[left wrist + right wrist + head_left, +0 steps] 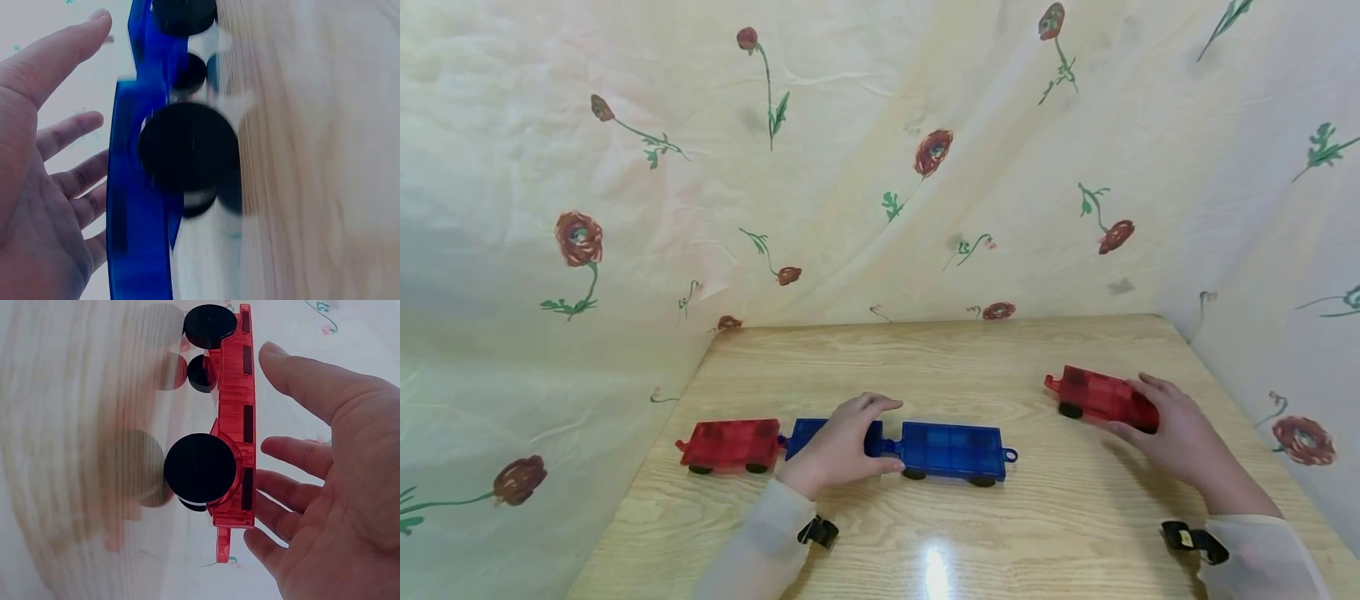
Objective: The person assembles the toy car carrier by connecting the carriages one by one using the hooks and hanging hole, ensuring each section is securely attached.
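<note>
Over the middle blue toy train car my left hand is spread, thumb apart from the fingers, hiding much of the car. The left wrist view shows the hand's straight fingers beside a blue car's side. A second blue car is joined on the right, its ring hitch pointing right. My right hand is at the right end of a separate red toy train car. In the right wrist view its loosely extended fingers and thumb lie alongside that red car, which stands on black wheels.
Another red car is joined at the left end of the row. All the cars are on a light wooden table. Cream cloth with printed flowers surrounds the table at the back and sides.
</note>
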The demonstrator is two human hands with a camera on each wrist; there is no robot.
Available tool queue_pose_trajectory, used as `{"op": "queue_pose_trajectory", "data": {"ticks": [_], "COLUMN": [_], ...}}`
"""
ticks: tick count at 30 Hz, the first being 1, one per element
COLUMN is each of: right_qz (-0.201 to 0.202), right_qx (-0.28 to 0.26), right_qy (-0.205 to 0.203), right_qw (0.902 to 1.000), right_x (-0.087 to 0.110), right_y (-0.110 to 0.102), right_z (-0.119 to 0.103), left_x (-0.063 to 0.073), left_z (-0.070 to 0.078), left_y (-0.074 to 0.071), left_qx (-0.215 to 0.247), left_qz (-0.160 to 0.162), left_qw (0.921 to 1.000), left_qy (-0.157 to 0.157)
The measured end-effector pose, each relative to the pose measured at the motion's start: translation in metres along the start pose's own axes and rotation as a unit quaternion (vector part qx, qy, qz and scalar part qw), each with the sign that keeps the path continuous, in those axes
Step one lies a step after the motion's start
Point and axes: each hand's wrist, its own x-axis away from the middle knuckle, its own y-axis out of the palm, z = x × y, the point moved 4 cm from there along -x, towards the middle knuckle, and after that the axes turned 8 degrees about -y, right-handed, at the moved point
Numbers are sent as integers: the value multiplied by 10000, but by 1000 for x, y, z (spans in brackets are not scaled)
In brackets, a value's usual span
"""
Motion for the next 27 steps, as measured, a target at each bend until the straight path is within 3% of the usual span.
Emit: {"op": "queue_pose_trajectory", "data": {"ticks": [7, 15, 27], "right_qz": [-79, -114, -147], "right_qx": [-109, -149, 308], "right_qy": [-53, -192, -128], "right_qw": [9999, 9996, 9993], "right_x": [0, 2, -1], "right_y": [3, 8, 9], "right_z": [0, 2, 1], "left_x": [-14, -25, -36], "left_z": [20, 41, 66], "left_y": [13, 24, 46], "left_qx": [-171, -593, -907], "left_qz": [-211, -242, -244], "left_qw": [9993, 9959, 9923], "left_qy": [274, 641, 804]}}
